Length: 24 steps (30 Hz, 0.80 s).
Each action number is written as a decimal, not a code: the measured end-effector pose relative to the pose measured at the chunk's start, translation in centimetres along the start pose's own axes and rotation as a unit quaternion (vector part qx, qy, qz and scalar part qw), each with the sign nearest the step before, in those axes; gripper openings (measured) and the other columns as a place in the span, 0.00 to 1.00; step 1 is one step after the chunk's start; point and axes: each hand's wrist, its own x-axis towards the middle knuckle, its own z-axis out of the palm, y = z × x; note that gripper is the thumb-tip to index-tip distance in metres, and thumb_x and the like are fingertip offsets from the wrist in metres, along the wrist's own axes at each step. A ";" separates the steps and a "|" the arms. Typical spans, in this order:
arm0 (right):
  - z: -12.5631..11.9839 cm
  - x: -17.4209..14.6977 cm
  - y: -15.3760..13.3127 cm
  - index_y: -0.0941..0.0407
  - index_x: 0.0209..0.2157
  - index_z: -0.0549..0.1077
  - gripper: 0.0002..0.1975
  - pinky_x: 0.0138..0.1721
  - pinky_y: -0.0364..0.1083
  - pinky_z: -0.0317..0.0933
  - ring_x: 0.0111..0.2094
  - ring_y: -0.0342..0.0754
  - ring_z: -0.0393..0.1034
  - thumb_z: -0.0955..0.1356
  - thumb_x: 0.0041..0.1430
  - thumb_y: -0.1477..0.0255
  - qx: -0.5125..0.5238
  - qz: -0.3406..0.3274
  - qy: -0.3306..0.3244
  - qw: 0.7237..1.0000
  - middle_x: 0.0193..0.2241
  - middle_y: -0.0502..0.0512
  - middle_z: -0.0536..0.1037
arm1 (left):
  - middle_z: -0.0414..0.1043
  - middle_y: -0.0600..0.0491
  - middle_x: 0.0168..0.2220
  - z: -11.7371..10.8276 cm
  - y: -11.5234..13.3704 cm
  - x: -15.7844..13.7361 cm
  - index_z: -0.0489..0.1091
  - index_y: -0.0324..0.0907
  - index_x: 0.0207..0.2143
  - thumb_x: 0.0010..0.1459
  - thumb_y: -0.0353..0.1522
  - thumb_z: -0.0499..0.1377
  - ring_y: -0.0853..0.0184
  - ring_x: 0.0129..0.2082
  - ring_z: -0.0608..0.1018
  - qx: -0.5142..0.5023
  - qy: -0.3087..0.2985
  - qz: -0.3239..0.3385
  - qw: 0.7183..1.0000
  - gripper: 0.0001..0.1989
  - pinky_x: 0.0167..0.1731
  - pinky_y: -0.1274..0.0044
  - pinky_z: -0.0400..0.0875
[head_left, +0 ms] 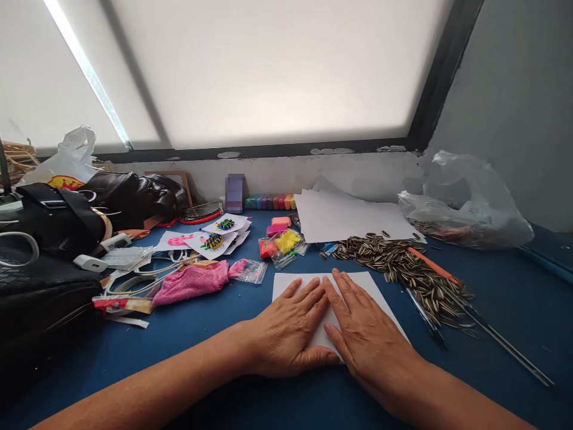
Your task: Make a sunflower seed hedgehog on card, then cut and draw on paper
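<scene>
The paper (321,335) lies flat on the blue desk (250,400), near its middle, well apart from the far edge. It is white and plain where it shows, with a soft grey shade in the gap between the hands. Its far edge runs straight across, its far left corner is crisp, and its right side slants outward toward the person (the near edge is mostly hidden by the hands, and I cannot tell whether it is one sheet or several).

The left hand (290,331) rests palm down over the left part of the paper, fingers stretched out, thumb apart from them and pointing right. The right hand (367,325) lies palm down over the other side, its thumb also apart from its fingers. Both are clamped on nothing. The two index fingers come close together near the far edge of the paper; whether they touch is hard to tell.

To the right is a heap of striped seeds (398,257), with an orange stick (433,267) lying on it. Behind the heap, a stack of white sheets (353,221) reaches toward the desk's far edge, and a clear bag (478,203) sits near the far right corner. Left of the paper lie a pink cloth (192,282) and, by the desk's left side, a black bag (45,298).
</scene>
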 end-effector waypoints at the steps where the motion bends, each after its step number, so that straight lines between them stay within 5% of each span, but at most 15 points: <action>1: 0.0 0.4 -0.4 0.63 0.65 0.56 0.30 0.63 0.58 0.48 0.66 0.59 0.43 0.60 0.62 0.72 0.001 -0.001 0.014 1.000 0.67 0.68 0.49 | 0.37 0.43 0.69 0.0 0.0 0.0 0.36 0.40 0.68 0.63 0.52 0.46 0.56 0.68 0.44 0.002 0.007 0.002 1.000 0.41 0.65 0.60 0.37; 5: 0.4 1.8 -1.2 0.65 0.65 0.55 0.29 0.63 0.56 0.50 0.66 0.56 0.46 0.57 0.62 0.79 0.014 -0.038 0.020 0.999 0.66 0.68 0.53 | 0.37 0.42 0.69 0.1 -0.1 0.1 0.37 0.40 0.68 0.62 0.49 0.49 0.55 0.68 0.44 0.011 0.015 -0.003 1.000 0.40 0.65 0.59 0.37; 13: 2.1 1.6 0.2 0.66 0.63 0.60 0.27 0.61 0.58 0.54 0.63 0.59 0.54 0.57 0.63 0.75 -0.022 -0.044 0.058 0.997 0.63 0.70 0.59 | 0.34 0.40 0.68 -0.8 -0.4 0.0 0.35 0.36 0.68 0.60 0.53 0.50 0.56 0.68 0.40 -0.030 -0.040 -0.001 0.999 0.46 0.65 0.61 0.32; 20: 2.1 -0.5 3.7 0.61 0.65 0.57 0.30 0.62 0.59 0.51 0.65 0.58 0.49 0.57 0.66 0.61 -0.025 -0.027 0.039 0.999 0.65 0.66 0.55 | 0.31 0.41 0.68 -0.8 -1.1 -0.4 0.35 0.35 0.68 0.55 0.59 0.50 0.55 0.68 0.39 -0.039 -0.042 -0.017 0.998 0.52 0.65 0.64 0.30; 24: 1.6 -1.8 5.5 0.59 0.65 0.55 0.32 0.64 0.58 0.48 0.66 0.56 0.45 0.54 0.67 0.57 -0.014 -0.037 0.008 0.999 0.67 0.61 0.52 | 0.31 0.42 0.69 -0.5 -1.1 -0.6 0.41 0.39 0.68 0.58 0.57 0.48 0.53 0.68 0.39 -0.012 -0.032 -0.016 0.999 0.46 0.65 0.61 0.31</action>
